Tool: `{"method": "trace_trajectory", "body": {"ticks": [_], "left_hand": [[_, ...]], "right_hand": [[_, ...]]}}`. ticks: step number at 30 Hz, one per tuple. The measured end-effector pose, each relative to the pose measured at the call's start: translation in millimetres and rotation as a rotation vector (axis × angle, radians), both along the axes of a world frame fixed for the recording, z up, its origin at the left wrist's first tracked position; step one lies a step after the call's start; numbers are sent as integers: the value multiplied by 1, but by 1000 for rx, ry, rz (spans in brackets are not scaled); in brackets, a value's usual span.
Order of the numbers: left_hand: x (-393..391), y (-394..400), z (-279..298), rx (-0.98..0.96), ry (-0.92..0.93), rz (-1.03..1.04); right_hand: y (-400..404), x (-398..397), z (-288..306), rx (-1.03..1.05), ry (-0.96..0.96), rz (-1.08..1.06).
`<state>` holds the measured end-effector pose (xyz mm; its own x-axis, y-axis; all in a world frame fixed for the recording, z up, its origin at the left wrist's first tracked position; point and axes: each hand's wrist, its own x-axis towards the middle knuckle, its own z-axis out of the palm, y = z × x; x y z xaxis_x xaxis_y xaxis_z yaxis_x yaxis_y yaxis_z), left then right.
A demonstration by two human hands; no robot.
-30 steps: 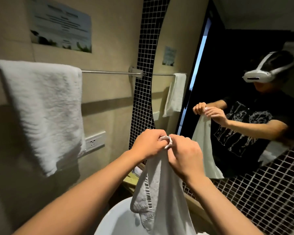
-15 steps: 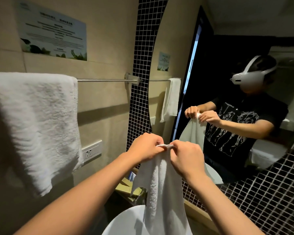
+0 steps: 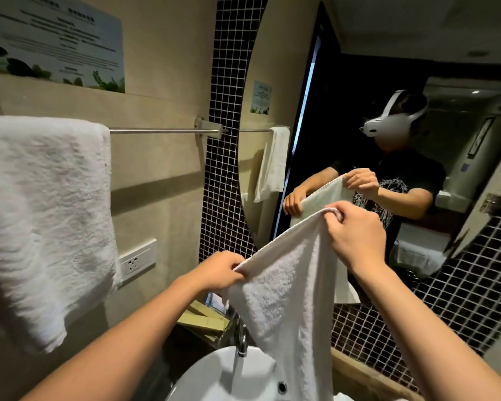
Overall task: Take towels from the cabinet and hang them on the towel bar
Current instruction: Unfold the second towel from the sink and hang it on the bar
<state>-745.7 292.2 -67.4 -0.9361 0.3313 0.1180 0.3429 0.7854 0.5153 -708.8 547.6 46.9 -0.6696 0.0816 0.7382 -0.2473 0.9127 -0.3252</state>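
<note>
A small white towel [image 3: 284, 296] hangs between my hands above the basin. My left hand [image 3: 217, 270] pinches its lower left corner. Higher and to the right, my right hand [image 3: 356, 230] pinches the other top corner, so the upper edge slants up to the right. A metal towel bar [image 3: 162, 130] runs along the beige wall at upper left. A larger white towel [image 3: 44, 215] is draped over the bar's left part; the bar's right part is bare.
A white basin [image 3: 214, 377] with a chrome tap [image 3: 241, 342] sits below the towel. A wall socket [image 3: 136, 261] is under the bar. The mirror [image 3: 417, 140] on the right reflects a person wearing a headset. Yellow boxes [image 3: 206, 319] lie on the counter.
My hands, bunched together on the towel's top before, have drawn apart. The left went down and left, the right up and right, spreading the top edge.
</note>
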Motion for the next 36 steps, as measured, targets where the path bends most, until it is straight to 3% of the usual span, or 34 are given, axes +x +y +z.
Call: {"method": "trace_trajectory", "body": {"ticks": [15, 27, 36], "left_hand": [[-4, -28, 38, 556, 173, 239], [-3, -27, 113, 595, 436, 236], [-6, -44, 142, 445, 443, 256]], "right_hand": [[52, 1, 0, -117, -200, -220], [66, 5, 24, -136, -124, -223], [67, 6, 43, -155, -83, -165]]}}
